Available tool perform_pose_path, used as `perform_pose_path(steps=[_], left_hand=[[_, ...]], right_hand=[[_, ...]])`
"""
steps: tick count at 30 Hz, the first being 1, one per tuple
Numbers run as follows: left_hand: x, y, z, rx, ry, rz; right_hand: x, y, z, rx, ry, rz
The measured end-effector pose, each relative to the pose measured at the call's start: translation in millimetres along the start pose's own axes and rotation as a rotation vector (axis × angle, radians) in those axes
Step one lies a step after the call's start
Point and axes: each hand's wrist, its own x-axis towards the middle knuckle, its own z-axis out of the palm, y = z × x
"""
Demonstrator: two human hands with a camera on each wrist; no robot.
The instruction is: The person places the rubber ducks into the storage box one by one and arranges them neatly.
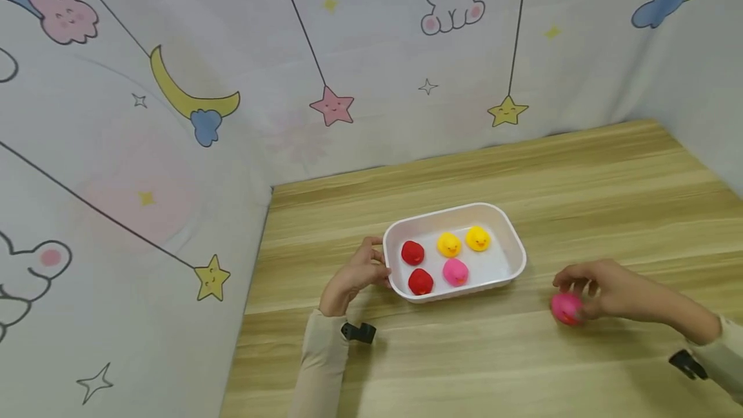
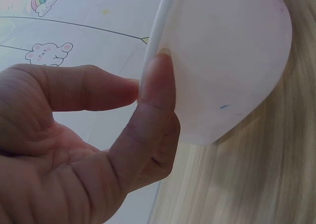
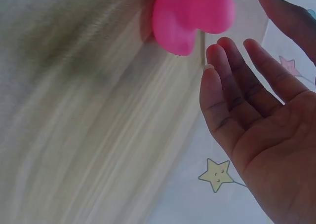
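My left hand (image 1: pixel 358 274) pinches the rim of a white plastic tray (image 1: pixel 516 260) at its left end, thumb and fingers on either side of the wall (image 2: pixel 227 61) in the left wrist view. Two red rubber ducks (image 1: pixel 413 253), two yellow rubber ducks (image 1: pixel 449 244) and one pink rubber duck (image 1: pixel 455 272) sit inside the tray. Right of it, another pink rubber duck (image 1: pixel 565 308) stands on the table beside my right hand (image 1: pixel 609 292). The right wrist view shows a gap between this duck (image 3: pixel 180 19) and the loosely bent fingers (image 3: pixel 217 93).
The wood-grain table (image 1: pixel 453 366) extends around the tray. A white cloth (image 1: pixel 395 95) printed with bunnies, stars and moons hangs behind it and along its left and right sides. Each wrist carries a small black device (image 1: pixel 358 333).
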Motion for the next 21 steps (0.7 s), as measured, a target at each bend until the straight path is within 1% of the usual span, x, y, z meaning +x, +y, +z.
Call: perform_pose_path(steps=[2, 6, 10, 13, 17, 19, 21], left_hand=[[-0.4, -0.6, 0.4, -0.001, -0.002, -0.008], [-0.3, -1.5, 0.7, 0.004, 0.002, -0.001], [0.1, 1.2, -0.4, 0.007, 0.001, 0.000], [0.7, 0.6, -0.9, 0.005, -0.005, -0.005], [1.2, -1.5, -1.2, 0.004, -0.004, -0.012], [0.8, -1.8, -1.2, 0.004, -0.006, -0.009], [0.0, -1.7, -1.6, 0.004, -0.007, -0.006]], right_hand=[[-4.4, 1.5, 4.4, -0.008, 0.020, 0.005], [-11.9, 3.9, 13.5, -0.036, 0.075, 0.007], [-13.9, 7.7, 20.7, -0.067, 0.139, -0.009], [-13.3, 11.6, 26.7, -0.121, 0.194, -0.066], [-10.2, 17.6, 34.3, -0.230, 0.266, -0.173], [-9.3, 19.6, 36.7, -0.257, 0.287, -0.200], [-9.2, 20.6, 38.8, -0.276, 0.300, -0.207]])
